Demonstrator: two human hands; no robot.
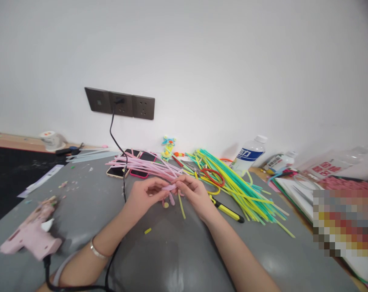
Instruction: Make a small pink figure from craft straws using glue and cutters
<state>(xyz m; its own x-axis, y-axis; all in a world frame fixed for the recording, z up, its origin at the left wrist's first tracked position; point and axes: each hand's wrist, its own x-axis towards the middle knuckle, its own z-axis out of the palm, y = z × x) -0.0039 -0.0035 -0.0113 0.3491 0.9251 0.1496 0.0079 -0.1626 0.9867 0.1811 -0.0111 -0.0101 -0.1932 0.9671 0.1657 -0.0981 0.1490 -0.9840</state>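
Along the back of the table I count three plastic bottles [249,157], one white cup [52,141] and one small multicoloured figure [168,151]. Phones [117,172] lie under a pink bundle of sticks [141,165], overlapping too much for me to number; one green-and-yellow bundle [238,186] spreads to the right. One yellow-and-black cutter [228,211], one pink glue gun [32,239] and one short yellow piece [148,230] complete my tally nearer the front. They rest on a grey mat [178,259] with scraps at its left, against a plain pale wall [202,61] bearing a dark three-part socket panel [143,107]. At the middle, the left hand [146,194] and right hand [194,194] almost meet, fingertips pinching a lilac-pink piece [169,187] between them. Just below it hang lilac bits [172,198] and a yellow-green stem [182,207].
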